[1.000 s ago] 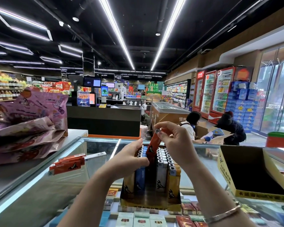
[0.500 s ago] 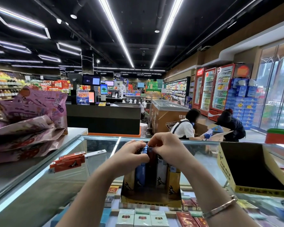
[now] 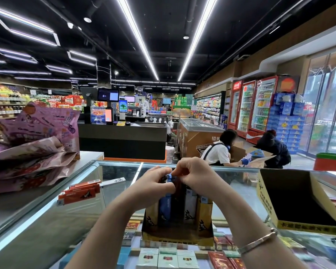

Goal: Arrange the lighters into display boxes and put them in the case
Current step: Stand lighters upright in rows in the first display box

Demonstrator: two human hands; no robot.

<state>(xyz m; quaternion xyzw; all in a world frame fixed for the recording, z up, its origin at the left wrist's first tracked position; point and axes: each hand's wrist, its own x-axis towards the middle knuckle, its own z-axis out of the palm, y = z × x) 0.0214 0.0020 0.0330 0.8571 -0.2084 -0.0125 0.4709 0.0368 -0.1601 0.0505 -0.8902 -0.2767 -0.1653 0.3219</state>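
The orange lighter held up a second ago is gone from view; both hands have dropped onto the top of the display box [image 3: 177, 232]. The left hand [image 3: 153, 181] and right hand [image 3: 195, 174] meet fingertip to fingertip, each grip pinching the top of a blue lighter [image 3: 169, 176] among the standing rows. The box sits mid-desk [image 3: 47, 226], near its front edge. An empty yellow box [image 3: 268, 206] stands to the right and orange packs [image 3: 79, 193] lie to the left, both well apart from it.

- We stand in a supermarket: stocked shelves [image 3: 6, 105], drink fridges [image 3: 260, 105] and a checkout counter [image 3: 122, 138] (screens on top).
- We lean over a glass display case [image 3: 66, 220].
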